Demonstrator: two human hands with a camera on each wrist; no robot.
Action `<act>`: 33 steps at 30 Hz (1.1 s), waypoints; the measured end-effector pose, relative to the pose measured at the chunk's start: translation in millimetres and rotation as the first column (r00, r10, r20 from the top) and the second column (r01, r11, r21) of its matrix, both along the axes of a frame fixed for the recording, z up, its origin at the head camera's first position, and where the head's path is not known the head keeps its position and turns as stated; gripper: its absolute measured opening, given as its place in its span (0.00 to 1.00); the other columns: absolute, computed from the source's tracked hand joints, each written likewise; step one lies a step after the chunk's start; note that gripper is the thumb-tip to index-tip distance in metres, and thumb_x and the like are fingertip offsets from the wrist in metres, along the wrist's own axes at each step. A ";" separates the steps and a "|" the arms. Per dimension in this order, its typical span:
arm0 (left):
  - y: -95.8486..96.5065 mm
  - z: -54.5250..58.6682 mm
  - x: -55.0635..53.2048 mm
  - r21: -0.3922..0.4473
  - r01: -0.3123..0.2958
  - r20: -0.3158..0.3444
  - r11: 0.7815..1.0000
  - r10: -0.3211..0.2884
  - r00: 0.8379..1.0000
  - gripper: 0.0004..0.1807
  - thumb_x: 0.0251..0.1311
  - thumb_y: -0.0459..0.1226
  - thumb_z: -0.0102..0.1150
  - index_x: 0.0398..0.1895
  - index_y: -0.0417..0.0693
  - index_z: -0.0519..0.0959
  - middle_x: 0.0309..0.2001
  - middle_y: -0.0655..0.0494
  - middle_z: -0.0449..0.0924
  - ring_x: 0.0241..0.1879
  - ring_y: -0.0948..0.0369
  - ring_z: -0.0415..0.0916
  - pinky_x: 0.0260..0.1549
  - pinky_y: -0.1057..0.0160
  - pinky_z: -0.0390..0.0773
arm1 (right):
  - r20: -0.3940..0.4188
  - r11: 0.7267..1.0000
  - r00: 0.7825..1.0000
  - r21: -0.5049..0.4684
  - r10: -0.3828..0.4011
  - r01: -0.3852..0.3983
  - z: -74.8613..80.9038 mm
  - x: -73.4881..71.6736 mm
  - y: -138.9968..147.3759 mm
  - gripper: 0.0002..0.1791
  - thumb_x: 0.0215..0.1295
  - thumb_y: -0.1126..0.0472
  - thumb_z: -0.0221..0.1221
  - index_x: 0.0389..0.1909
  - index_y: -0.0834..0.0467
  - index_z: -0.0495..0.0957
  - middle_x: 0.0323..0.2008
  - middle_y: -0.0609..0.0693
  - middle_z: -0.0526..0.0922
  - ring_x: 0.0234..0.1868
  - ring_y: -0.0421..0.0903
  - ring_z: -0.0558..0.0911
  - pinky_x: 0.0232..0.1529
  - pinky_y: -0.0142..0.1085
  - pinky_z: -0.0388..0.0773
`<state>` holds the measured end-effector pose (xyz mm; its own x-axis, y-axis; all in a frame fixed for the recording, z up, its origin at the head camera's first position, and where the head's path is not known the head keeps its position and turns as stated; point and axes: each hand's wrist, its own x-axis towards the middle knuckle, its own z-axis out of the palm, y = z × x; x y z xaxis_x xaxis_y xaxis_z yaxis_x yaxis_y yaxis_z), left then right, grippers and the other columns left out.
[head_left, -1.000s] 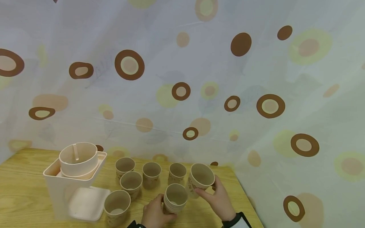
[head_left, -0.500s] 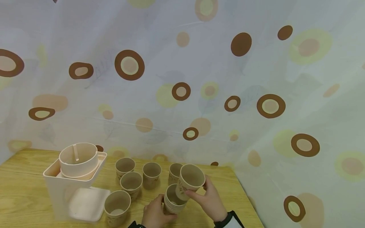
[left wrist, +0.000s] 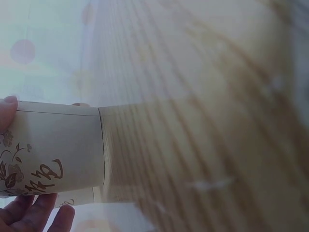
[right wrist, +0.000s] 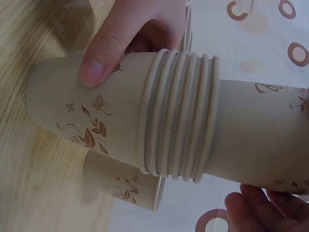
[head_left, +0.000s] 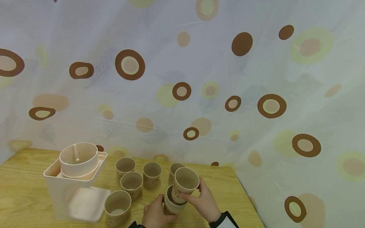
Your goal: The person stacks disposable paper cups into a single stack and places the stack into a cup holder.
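Observation:
My left hand [head_left: 156, 213] grips a stack of several nested paper cups [right wrist: 178, 116] near the table, its thumb across the bottom cup's wall. The cups are beige with brown floral print. In my right hand [head_left: 203, 204] is one more paper cup [right wrist: 256, 130], pinched between thumb and fingers. Its base sits inside the mouth of the stack, and its upper part stands out, tilted, as the right wrist view shows. The left wrist view shows the wall of a printed cup [left wrist: 63, 150] with left fingertips [left wrist: 63, 220] beneath it.
Several upright paper cups stand on the wooden table [head_left: 25, 186]: one cup [head_left: 117, 207] at the front, others behind. A pale plastic container [head_left: 58, 196] with a round vessel [head_left: 78, 167] on top stands at the left. A dotted sheet [head_left: 171, 63] hangs behind the table.
My right hand has moved left and slightly down, bringing its cup from beside the stack into the stack's mouth. The left hand and its stack have barely moved.

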<state>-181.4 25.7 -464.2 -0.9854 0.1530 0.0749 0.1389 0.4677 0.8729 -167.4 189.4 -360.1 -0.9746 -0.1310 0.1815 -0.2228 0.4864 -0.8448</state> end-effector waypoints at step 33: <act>-1.6 -4.1 0.3 0.132 0.062 -0.018 0.989 -0.060 0.998 0.32 0.41 0.42 0.74 0.49 0.37 0.71 0.46 0.48 0.77 0.47 0.46 0.74 0.46 0.38 0.70 | 0.005 0.993 0.997 0.079 0.083 -0.083 -27.0 -5.6 -1.2 0.34 0.50 0.56 0.69 0.57 0.64 0.69 0.53 0.60 0.74 0.57 0.59 0.71 0.55 0.59 0.67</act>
